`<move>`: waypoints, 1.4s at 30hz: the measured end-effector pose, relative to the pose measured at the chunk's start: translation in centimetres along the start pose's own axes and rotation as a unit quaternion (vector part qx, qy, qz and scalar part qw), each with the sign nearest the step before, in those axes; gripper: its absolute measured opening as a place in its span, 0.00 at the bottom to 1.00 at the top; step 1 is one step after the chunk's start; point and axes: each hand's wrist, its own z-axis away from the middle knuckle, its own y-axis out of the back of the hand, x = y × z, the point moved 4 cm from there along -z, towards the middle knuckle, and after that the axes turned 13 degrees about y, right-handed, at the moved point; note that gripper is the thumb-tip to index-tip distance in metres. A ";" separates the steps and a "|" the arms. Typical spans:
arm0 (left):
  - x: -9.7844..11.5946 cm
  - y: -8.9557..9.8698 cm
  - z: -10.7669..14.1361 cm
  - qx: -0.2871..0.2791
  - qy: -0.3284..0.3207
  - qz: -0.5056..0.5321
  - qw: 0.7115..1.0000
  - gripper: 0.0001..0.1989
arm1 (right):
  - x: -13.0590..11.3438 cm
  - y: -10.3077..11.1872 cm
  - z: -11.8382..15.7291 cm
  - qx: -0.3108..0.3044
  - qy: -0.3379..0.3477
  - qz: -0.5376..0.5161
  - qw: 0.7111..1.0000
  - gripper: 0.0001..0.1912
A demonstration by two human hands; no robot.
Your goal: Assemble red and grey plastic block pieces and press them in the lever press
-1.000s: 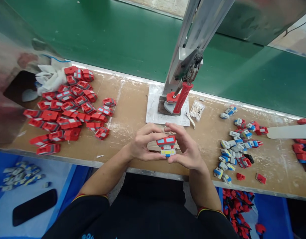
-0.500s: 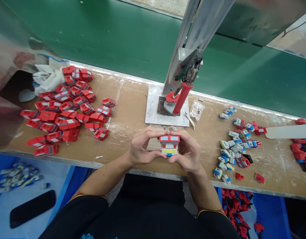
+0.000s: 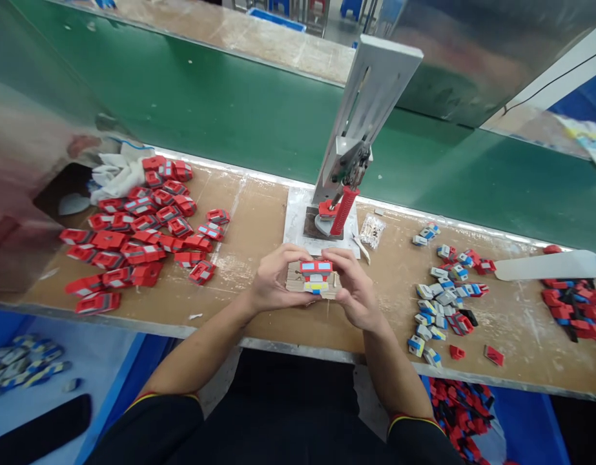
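In front of my body I hold a toy vehicle part [image 3: 316,276], red on top with two pale-blue window panels, grey and yellow below and a blue bit at the bottom. My left hand [image 3: 276,279] grips it from the left, thumb underneath and fingers over the top. On the other side my right hand [image 3: 358,287] curves around it with thumb and fingers apart; the thumb is clear of the part, and a fingertip is close to its top edge. Just beyond stands a hand press [image 3: 346,171] with a red handle [image 3: 345,211], another red part [image 3: 328,208] under it.
Many red parts [image 3: 133,232] lie at the left beside a white cloth [image 3: 118,174]. Grey-blue parts [image 3: 443,297] are scattered to the right. Nippers [image 3: 361,248] and a bag of small white pieces [image 3: 372,230] lie near the press. Blue bins [image 3: 534,413] stand below the table edge.
My right hand has loosened and its thumb has come away from the toy part; the left hand keeps hold. The camera view has tilted up, showing more of the far side.
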 end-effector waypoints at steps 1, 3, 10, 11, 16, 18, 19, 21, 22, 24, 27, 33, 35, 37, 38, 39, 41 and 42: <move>0.0 0.9 -0.7 -0.017 -0.004 -0.025 1.000 0.27 | -0.2 1.0 -0.4 0.000 0.015 0.017 1.000 0.32; -0.2 2.5 -2.8 -0.069 -0.005 -0.081 0.994 0.26 | -0.5 3.2 -1.8 0.010 0.044 0.078 0.996 0.28; -4.3 1.5 -9.9 -0.308 0.050 -0.211 0.926 0.20 | 1.5 5.5 -7.0 -0.178 -0.023 0.114 0.977 0.31; -4.7 0.9 -10.2 -0.326 0.060 -0.214 0.919 0.20 | 1.1 5.5 -7.1 -0.198 -0.019 0.080 0.977 0.31; -5.5 -0.1 -10.0 -0.326 0.093 -0.215 0.916 0.18 | -3.8 7.4 -9.0 -0.160 0.050 -0.088 0.982 0.36; -5.4 0.1 -9.9 -0.314 0.108 -0.204 0.921 0.18 | -6.2 8.4 -12.1 -0.092 0.070 -0.079 0.990 0.41; -5.4 0.1 -10.0 -0.310 0.115 -0.199 0.923 0.18 | -7.2 8.8 -14.0 -0.063 0.078 -0.067 0.993 0.42; -5.2 0.2 -10.2 -0.308 0.123 -0.198 0.923 0.18 | -8.9 9.3 -17.7 -0.012 0.103 -0.060 0.993 0.43; -5.2 0.1 -10.3 -0.309 0.122 -0.201 0.921 0.18 | -9.4 9.6 -19.2 0.012 0.114 -0.059 0.992 0.45; -5.0 0.0 -10.5 -0.316 0.114 -0.210 0.918 0.18 | -9.2 9.8 -20.4 0.056 0.134 -0.061 0.988 0.44; -5.1 -0.1 -10.6 -0.318 0.100 -0.218 0.917 0.18 | -6.0 9.9 -17.4 0.113 0.164 -0.006 0.980 0.29; -5.7 0.0 -10.4 -0.305 0.110 -0.189 0.927 0.21 | 6.3 7.2 -7.7 0.100 -0.070 0.180 0.976 0.24; -5.7 0.0 -10.3 -0.292 0.119 -0.169 0.934 0.22 | 9.0 5.2 -7.3 0.029 -0.120 0.177 0.976 0.28; -5.7 -0.1 -10.1 -0.277 0.124 -0.155 0.940 0.21 | 10.4 4.2 -7.8 0.013 -0.134 0.161 0.978 0.24; -5.6 0.0 -9.9 -0.264 0.124 -0.148 0.945 0.21 | 10.7 4.2 -7.9 0.028 -0.138 0.144 0.979 0.22; -5.6 0.1 -9.6 -0.244 0.125 -0.136 0.952 0.21 | 10.9 4.4 -7.9 0.053 -0.143 0.118 0.981 0.20; -5.8 0.5 -9.0 -0.193 0.133 -0.087 0.968 0.22 | 11.0 5.4 -7.1 0.110 -0.157 0.045 0.980 0.19; -6.0 0.6 -8.6 -0.167 0.142 -0.050 0.974 0.23 | 10.9 6.0 -6.4 0.133 -0.166 0.007 0.977 0.20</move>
